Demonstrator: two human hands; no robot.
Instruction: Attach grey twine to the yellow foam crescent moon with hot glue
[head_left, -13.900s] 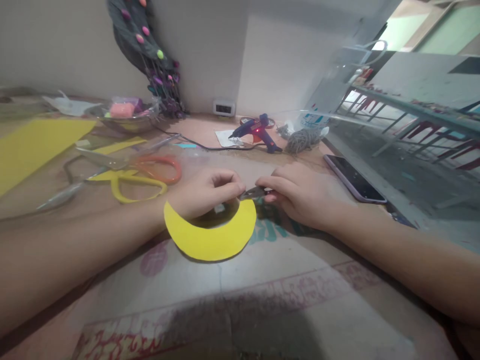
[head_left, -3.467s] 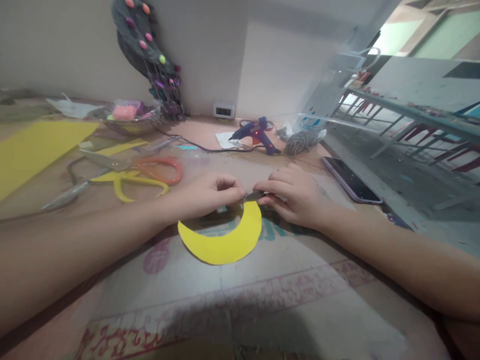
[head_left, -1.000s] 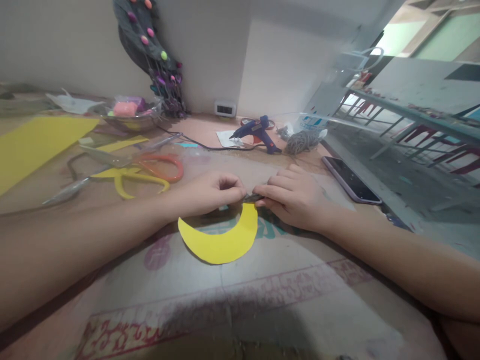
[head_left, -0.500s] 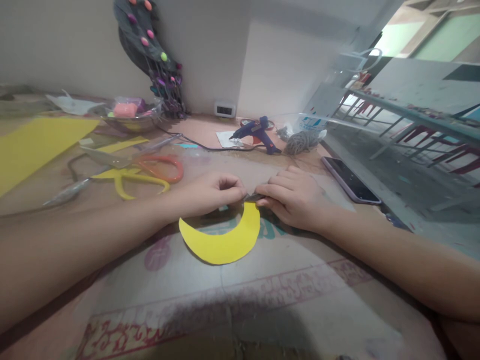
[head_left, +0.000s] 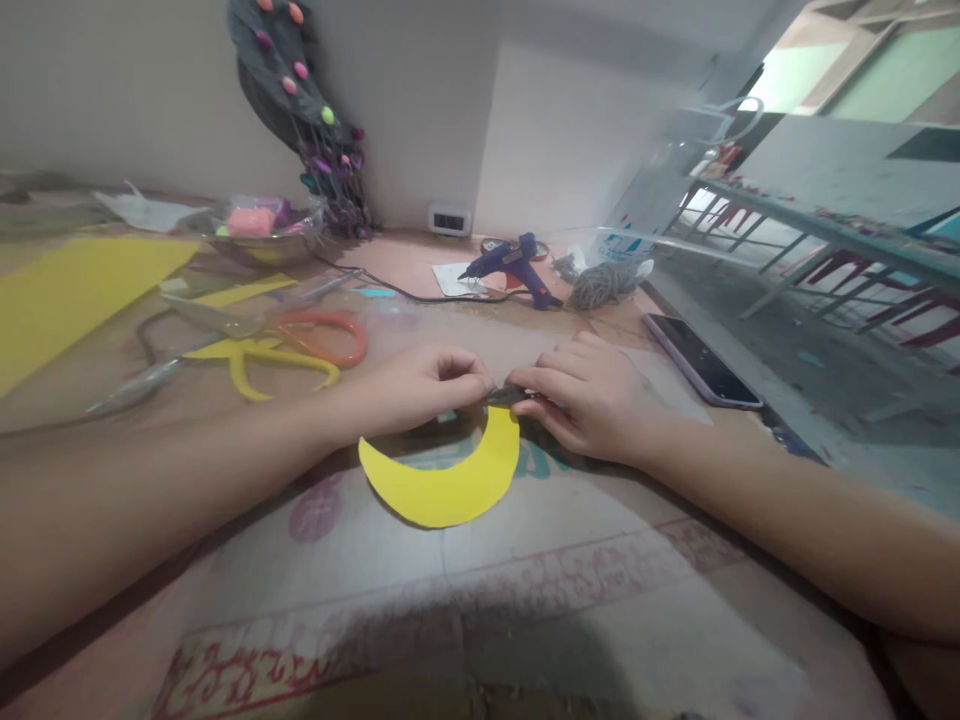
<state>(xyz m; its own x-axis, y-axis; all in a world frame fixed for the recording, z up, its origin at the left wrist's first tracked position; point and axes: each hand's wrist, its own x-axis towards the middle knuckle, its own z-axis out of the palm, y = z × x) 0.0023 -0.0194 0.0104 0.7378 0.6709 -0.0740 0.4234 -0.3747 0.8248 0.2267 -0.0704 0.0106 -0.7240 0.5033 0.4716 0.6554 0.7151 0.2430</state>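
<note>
A yellow crescent cutout (head_left: 442,497) lies in front of me, its curved side toward me and one point free at the left. Its far right end is covered by a small dark grey piece (head_left: 507,396), perhaps yarn or cloth; I cannot tell which. My left hand (head_left: 450,385) pinches that end from the left, thumb and forefinger closed. From the right, my right hand (head_left: 581,395) grips the dark grey piece between thumb and forefinger, the other fingers curled. The fingers hide part of the crescent's end.
Orange-and-yellow-handled scissors (head_left: 259,335) and a yellow sheet (head_left: 82,290) lie at left. Behind stand a blue glue gun (head_left: 514,265), grey yarn (head_left: 604,285) and a bowl (head_left: 259,248). A phone (head_left: 701,360) lies by the right table edge. A decorated grey crescent (head_left: 281,85) leans on the wall.
My right forefinger and thumb have shifted slightly at the dark grey piece, the thumb opening a little away from it. The crescent and my left hand stay almost still.
</note>
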